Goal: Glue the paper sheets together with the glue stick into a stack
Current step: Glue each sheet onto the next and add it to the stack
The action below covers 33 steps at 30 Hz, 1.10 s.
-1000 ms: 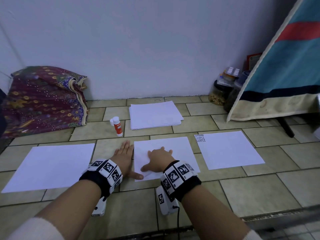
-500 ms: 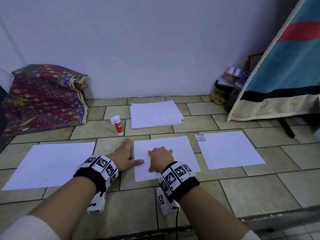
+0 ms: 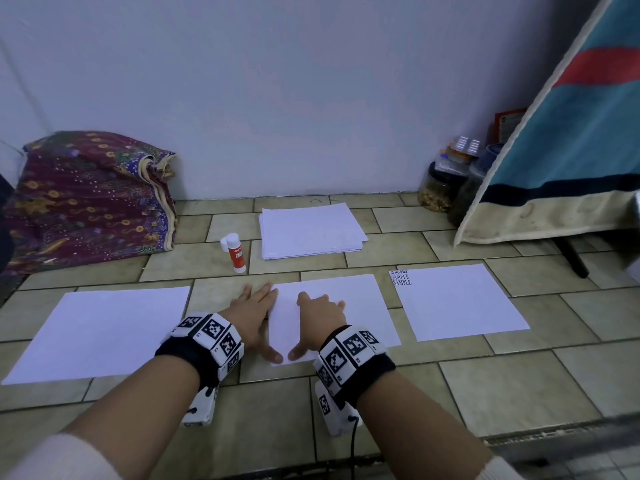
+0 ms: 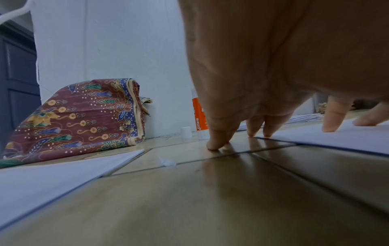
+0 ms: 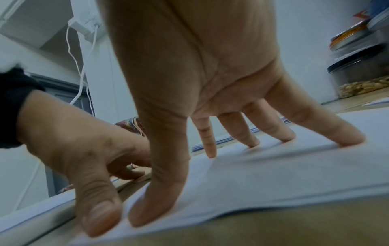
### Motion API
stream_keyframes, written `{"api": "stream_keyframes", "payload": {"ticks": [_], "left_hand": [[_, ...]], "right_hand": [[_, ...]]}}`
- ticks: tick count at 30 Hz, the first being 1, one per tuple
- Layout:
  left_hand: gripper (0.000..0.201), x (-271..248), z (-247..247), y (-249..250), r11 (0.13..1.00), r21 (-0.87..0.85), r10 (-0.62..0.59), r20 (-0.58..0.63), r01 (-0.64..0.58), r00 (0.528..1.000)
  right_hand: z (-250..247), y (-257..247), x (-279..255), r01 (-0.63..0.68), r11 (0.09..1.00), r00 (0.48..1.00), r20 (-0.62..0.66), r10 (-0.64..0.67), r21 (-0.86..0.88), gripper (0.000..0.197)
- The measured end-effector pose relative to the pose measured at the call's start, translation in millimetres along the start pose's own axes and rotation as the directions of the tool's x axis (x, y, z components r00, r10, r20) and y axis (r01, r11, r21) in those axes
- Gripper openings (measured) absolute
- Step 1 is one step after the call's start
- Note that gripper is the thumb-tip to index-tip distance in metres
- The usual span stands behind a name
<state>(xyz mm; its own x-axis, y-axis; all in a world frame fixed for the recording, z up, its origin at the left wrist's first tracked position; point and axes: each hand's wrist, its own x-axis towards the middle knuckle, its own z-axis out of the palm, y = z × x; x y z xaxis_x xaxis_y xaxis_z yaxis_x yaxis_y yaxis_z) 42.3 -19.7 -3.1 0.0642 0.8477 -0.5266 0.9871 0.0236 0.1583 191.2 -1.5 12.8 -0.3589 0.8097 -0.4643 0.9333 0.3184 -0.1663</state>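
Three white sheets lie in a row on the tiled floor: a left sheet [image 3: 100,332], a middle sheet [image 3: 360,306] and a right sheet [image 3: 457,301] with "SAMPLE" printed in its corner. My right hand [image 3: 320,322] presses on the middle sheet [image 5: 273,174] with spread fingertips and its thumb near the near-left corner. My left hand [image 3: 254,313] lies flat along that sheet's left edge, fingers on the tile [image 4: 216,144], thumb at the same corner. A paper stack [image 3: 311,232] lies by the wall. The orange-and-white glue stick [image 3: 236,252] stands uncapped beside its cap [image 4: 186,132].
A folded patterned cloth [image 3: 90,199] sits against the wall at the left. Jars [image 3: 440,188] stand in the right corner beside a hanging teal blanket [image 3: 571,150]. A small paper scrap [image 4: 167,162] lies on the tile near my left hand.
My left hand drew back off the sheet's corner, then returned along its left edge with the thumb by the near-left corner. My right hand stays pressing on the middle sheet, shifted slightly.
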Motion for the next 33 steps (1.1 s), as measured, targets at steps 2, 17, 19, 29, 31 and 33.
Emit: {"api": "stream_keyframes", "payload": {"ticks": [2,17,19,29,31,33], "left_hand": [[0.134,-1,0,1,1.0,0.01,-0.003,-0.003,0.003,1.0],[0.13,0,5,4,0.967,0.255,-0.017,-0.061,0.032,0.998],[0.131,1,5,1,0.969,0.247,-0.007,-0.041,0.017,0.999],[0.123,-2,-1,-1,0.96,0.279,0.018,-0.041,-0.005,0.999],[0.105,-10,-13,-1,0.965,0.261,0.03,-0.055,-0.014,0.998],[0.082,-13,-25,0,0.966,0.257,0.035,-0.112,-0.005,0.993]], "right_hand": [[-1,-2,-1,-0.016,1.0,1.0,0.013,0.016,0.015,0.099],[-18,17,12,0.108,0.992,0.992,0.069,-0.103,-0.068,0.111],[-25,37,15,0.04,0.999,0.998,0.044,-0.041,0.014,0.102],[-31,88,24,-0.15,0.989,0.985,-0.084,0.148,-0.018,0.082],[-29,81,24,-0.156,0.978,0.982,-0.124,0.139,-0.138,0.076],[-25,75,22,-0.151,0.965,0.984,-0.13,0.125,-0.214,0.064]]}}
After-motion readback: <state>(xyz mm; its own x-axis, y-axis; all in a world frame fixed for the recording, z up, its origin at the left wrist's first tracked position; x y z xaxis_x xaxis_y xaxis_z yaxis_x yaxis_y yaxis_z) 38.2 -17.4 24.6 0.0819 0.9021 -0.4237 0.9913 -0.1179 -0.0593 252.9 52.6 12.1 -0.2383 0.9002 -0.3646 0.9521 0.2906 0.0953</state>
